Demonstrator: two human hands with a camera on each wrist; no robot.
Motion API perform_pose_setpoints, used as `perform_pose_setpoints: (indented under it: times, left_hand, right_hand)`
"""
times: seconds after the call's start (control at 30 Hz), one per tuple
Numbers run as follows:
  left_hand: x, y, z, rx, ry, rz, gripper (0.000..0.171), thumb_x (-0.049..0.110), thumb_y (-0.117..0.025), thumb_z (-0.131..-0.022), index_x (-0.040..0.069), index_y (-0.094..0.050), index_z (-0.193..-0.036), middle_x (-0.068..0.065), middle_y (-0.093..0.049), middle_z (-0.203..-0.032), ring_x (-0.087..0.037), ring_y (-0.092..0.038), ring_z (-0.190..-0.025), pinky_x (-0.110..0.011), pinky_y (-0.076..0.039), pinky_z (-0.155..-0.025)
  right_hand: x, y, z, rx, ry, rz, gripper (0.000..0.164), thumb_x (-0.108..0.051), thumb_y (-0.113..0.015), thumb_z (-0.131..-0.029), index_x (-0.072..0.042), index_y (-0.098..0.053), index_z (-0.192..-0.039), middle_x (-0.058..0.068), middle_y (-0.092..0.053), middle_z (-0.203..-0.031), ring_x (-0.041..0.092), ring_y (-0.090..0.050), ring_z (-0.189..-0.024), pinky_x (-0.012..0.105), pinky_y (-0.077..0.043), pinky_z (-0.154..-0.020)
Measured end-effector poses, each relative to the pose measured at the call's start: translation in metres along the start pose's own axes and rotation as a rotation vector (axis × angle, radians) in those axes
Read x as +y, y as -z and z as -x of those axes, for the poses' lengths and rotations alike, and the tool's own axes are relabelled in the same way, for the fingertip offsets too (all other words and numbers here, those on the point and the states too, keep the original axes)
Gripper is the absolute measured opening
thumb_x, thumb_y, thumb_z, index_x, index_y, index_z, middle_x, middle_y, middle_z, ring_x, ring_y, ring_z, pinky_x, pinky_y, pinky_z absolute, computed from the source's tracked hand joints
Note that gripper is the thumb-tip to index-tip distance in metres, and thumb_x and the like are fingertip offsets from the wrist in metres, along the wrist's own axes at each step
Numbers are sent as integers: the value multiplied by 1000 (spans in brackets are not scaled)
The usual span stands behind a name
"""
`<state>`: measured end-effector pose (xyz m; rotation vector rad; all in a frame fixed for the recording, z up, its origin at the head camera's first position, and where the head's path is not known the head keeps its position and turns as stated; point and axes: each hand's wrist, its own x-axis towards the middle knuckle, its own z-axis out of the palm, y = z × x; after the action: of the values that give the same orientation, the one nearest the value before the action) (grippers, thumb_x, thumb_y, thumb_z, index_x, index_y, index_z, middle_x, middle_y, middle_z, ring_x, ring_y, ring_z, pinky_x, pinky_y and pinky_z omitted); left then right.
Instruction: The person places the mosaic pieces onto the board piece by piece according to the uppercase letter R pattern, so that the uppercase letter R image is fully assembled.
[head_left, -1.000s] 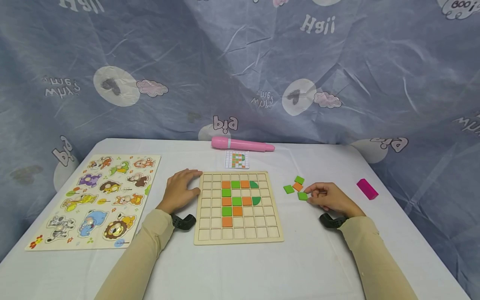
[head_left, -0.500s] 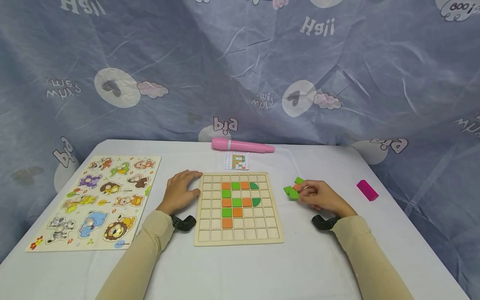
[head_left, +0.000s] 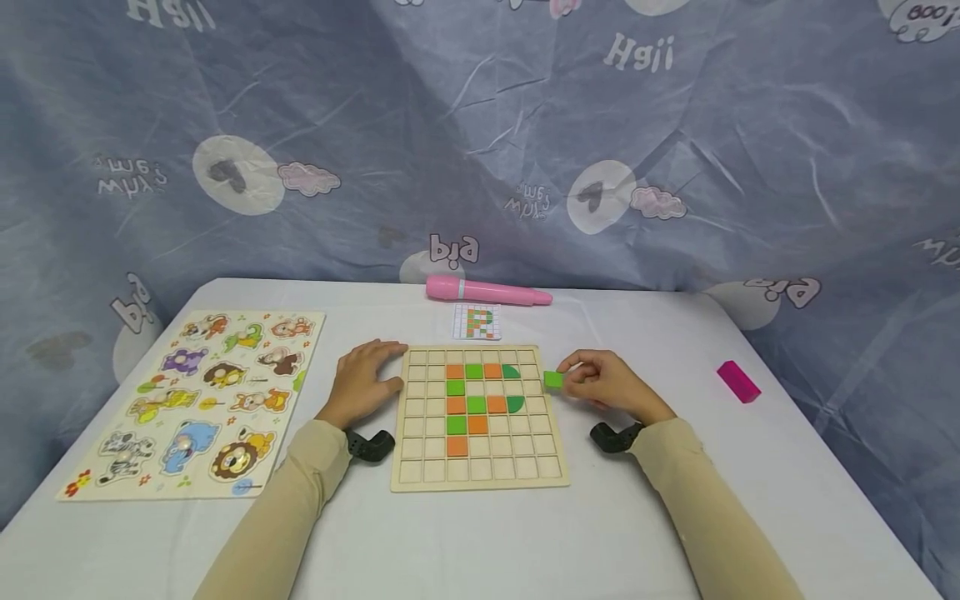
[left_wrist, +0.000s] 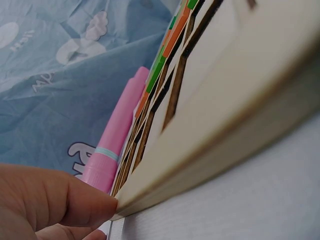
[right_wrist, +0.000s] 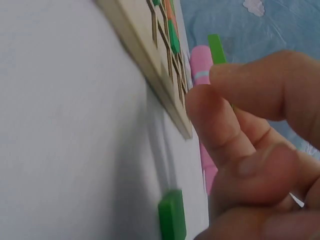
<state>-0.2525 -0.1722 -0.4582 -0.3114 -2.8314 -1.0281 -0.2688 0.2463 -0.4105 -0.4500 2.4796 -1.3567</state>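
My right hand [head_left: 611, 385] pinches a green square tile [head_left: 553, 380] between thumb and fingertips, just off the right edge of the wooden grid board [head_left: 480, 483]. In the right wrist view the held tile [right_wrist: 216, 49] stands on edge above the fingertips, and another green tile [right_wrist: 172, 215] lies on the table below. My left hand [head_left: 363, 383] rests against the board's left edge near its upper corner. On the board, orange and green squares and two dark green rounded pieces [head_left: 515, 404] sit in the cells. The right hand hides the loose tiles in the head view.
Behind the board lie a small pattern card [head_left: 477, 322] and a pink marker-shaped stick [head_left: 487, 292]. An animal peg puzzle [head_left: 292, 400] covers the table's left side. A magenta block [head_left: 738, 382] lies at the right. A printed cloth [head_left: 480, 125] hangs behind the table.
My right hand has taken a green tile from the loose group and carried it left to the board's right edge. The left hand has stayed at the board's left edge.
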Motion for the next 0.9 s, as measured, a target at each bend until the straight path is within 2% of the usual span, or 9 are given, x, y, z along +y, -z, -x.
perform_pose_setpoints:
  times: [0.5, 0.9]
  left_hand:
    - [0, -1, -1, -2, 4, -5, 61, 19, -66, -92, 6, -61, -152, -17, -53, -162, -44, -32, -159, -65, -15, -129]
    - [1, 0, -1, -5, 10, -6, 61, 19, -66, -92, 7, -61, -152, -17, -52, -163, -43, -31, -159, -64, -15, -130]
  right_hand:
    - [-18, -29, -26, -74, 29, 12, 29, -5, -81, -93, 4, -71, -119, 4, -75, -87, 9, -47, -53, 24, -40, -50]
    - [-27, -37, -33, -103, 29, 89, 25, -3, -79, -91, 1, -73, -115, 2, -73, -84, 12, -52, -55, 26, -44, -51]
